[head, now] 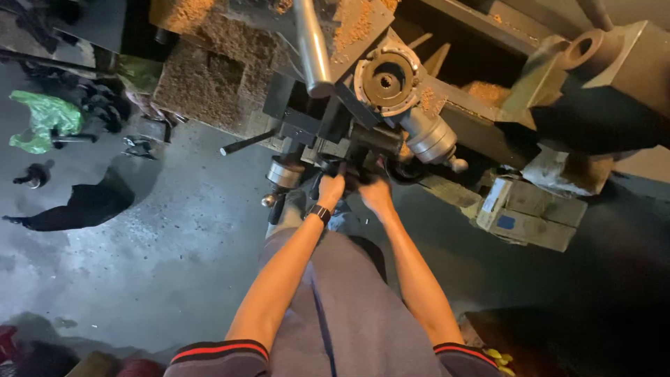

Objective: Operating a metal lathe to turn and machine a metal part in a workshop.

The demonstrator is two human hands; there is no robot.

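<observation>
I look straight down at a metal lathe with a round chuck and heaps of brass-coloured swarf. My left hand, with a dark watch on its wrist, is closed on a black control handle at the machine's front. Beside it, my right hand grips another dark handle under the carriage. Both arms reach down from above my grey shorts. What lies under the fingers is hidden.
A shiny steel bar sticks out over the carriage. A black lever points left. On the grey concrete floor lie a green plastic bag, dark cloths and tools. Blocks sit at right.
</observation>
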